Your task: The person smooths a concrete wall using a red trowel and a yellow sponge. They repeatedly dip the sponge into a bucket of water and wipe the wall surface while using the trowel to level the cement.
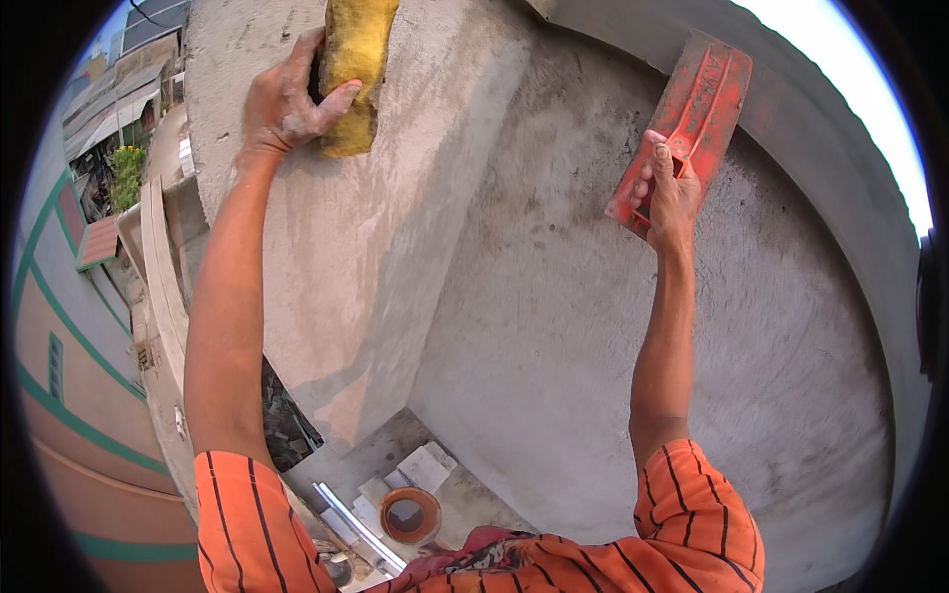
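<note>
My left hand [292,104] grips a worn yellow sponge [358,59] along its lower left side, thumb across its front, up against the plastered wall [435,128] on the left. Raised on the right, my right hand [673,193] is closed round the handle of a red plastering float [707,94]. The float is long and rectangular, with ribs along its back and grey smears on it. It lies tilted near the top of the grey wall [593,296], close under the overhanging ledge [633,35]. Its working face is hidden.
Below me stands an orange-brown bucket [409,516] beside pale blocks [427,466] and shiny metal bars [358,529]. The two walls meet in an inner corner. On the far left, beyond the wall's edge, a building with green bands [89,415] and a leafy plant [127,178] show.
</note>
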A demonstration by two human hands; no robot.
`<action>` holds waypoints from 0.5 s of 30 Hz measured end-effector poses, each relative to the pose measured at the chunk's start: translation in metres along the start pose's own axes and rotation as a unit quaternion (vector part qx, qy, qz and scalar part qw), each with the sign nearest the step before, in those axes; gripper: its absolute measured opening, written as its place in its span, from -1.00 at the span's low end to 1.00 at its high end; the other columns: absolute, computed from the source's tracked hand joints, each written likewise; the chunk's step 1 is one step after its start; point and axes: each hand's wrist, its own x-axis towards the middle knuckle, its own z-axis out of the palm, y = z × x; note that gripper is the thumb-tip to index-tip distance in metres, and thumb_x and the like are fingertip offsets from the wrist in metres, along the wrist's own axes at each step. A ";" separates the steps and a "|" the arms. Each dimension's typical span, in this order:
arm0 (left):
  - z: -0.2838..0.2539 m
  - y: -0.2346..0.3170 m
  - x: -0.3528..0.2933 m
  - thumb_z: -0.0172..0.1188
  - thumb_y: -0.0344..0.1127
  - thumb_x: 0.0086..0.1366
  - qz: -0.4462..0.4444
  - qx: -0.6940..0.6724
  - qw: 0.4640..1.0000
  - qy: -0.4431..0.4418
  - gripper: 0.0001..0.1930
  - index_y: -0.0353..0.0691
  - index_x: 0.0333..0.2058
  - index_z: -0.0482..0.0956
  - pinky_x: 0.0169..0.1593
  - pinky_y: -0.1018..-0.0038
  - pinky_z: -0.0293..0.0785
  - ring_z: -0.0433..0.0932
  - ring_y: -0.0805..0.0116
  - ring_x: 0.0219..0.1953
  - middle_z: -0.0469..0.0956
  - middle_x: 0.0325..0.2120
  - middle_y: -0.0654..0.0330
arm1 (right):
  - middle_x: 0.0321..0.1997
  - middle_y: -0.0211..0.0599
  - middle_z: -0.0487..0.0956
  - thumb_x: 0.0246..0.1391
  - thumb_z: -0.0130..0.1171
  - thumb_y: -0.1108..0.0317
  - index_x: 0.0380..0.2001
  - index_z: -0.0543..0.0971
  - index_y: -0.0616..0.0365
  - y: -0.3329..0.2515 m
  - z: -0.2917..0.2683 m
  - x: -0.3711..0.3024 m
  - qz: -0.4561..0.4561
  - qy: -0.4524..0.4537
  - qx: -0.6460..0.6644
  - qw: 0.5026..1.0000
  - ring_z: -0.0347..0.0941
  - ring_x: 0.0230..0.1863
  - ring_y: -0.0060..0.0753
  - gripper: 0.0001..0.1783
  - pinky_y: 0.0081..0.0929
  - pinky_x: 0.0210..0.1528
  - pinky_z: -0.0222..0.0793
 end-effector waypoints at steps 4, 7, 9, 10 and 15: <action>-0.003 0.000 0.001 0.27 0.04 0.01 -0.009 0.000 1.000 -0.009 -0.40 -0.12 -0.02 0.38 -0.32 0.32 0.52 0.61 0.08 -0.37 0.60 -0.41 0.02 | -0.59 -0.50 0.34 0.20 0.02 0.15 -0.08 0.44 0.20 0.013 0.022 0.011 0.063 -0.046 -0.032 0.996 0.27 -0.65 -0.69 -0.63 -0.66 -0.66 0.28; -0.002 -0.006 0.002 0.27 0.05 0.01 -0.003 0.002 1.000 -0.001 -0.40 -0.10 -0.01 0.38 -0.32 0.32 0.53 0.61 0.07 -0.37 0.60 -0.40 0.02 | -0.58 -0.50 0.35 0.20 0.02 0.16 -0.08 0.45 0.21 0.008 0.000 0.013 0.022 0.001 -0.011 1.000 0.27 -0.65 -0.70 -0.64 -0.66 -0.66 0.28; -0.003 -0.010 -0.001 0.26 0.06 0.01 -0.002 0.007 1.000 -0.001 -0.40 -0.09 -0.01 0.38 -0.32 0.32 0.53 0.61 0.08 -0.37 0.60 -0.40 0.03 | -0.57 -0.50 0.35 0.20 0.03 0.16 -0.09 0.46 0.22 -0.007 -0.025 0.009 0.000 0.074 0.020 0.997 0.26 -0.65 -0.70 -0.64 -0.66 -0.67 0.27; 0.001 -0.008 0.002 0.26 0.07 0.01 -0.001 0.005 1.000 -0.002 -0.39 -0.09 0.00 0.37 -0.32 0.32 0.53 0.61 0.08 -0.37 0.60 -0.39 0.03 | -0.58 -0.51 0.35 0.20 0.03 0.15 -0.08 0.46 0.22 -0.019 -0.040 0.004 -0.030 0.110 0.044 0.992 0.25 -0.65 -0.71 -0.63 -0.67 -0.67 0.26; -0.001 -0.008 0.007 0.24 0.11 0.04 0.009 0.021 1.000 0.012 -0.41 -0.11 -0.04 0.40 -0.34 0.35 0.53 0.61 0.12 -0.40 0.60 -0.42 0.04 | -0.64 -0.54 0.32 0.20 0.02 0.13 -0.08 0.46 0.25 -0.054 -0.082 -0.030 -0.143 0.113 -0.071 0.981 0.22 -0.69 -0.75 -0.60 -0.68 -0.71 0.19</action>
